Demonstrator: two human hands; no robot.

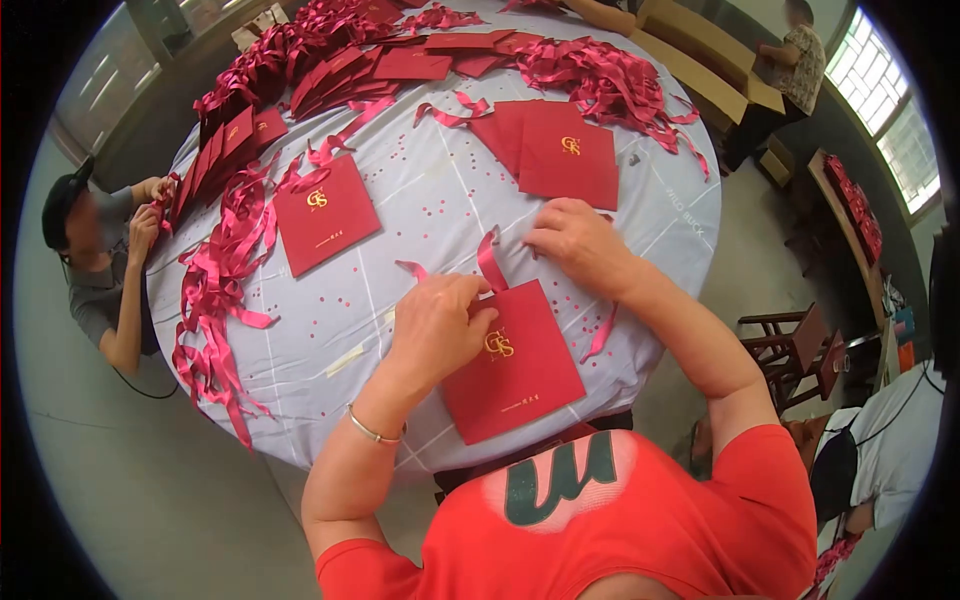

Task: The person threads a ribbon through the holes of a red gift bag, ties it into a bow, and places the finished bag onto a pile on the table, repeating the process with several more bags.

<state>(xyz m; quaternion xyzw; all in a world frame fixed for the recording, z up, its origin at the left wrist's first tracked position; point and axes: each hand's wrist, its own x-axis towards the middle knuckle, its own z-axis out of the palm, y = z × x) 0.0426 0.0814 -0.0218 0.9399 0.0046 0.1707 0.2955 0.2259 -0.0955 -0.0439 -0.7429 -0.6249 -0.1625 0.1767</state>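
A flat red gift bag (515, 375) with a gold emblem lies at the near table edge in front of me. My left hand (442, 325) is closed at its upper left corner, fingers curled over the top edge and thumb by the emblem. A pink ribbon (490, 262) rises from the bag's top between my hands; another ribbon end shows left of my left hand. My right hand (580, 245) hovers up and right of the bag, fingertips pinched together; what they hold, if anything, is too small to make out. Just beyond it lie stacked red bags (570, 165).
Another red bag (328, 215) lies to the left beside heaped ribbons (225, 300). More bags (412, 66) and a ribbon pile (600, 85) cover the far side. Small red dots dot the tablecloth (420, 170). A co-worker (95, 250) handles bags at left; cardboard boxes (700, 60) stand behind.
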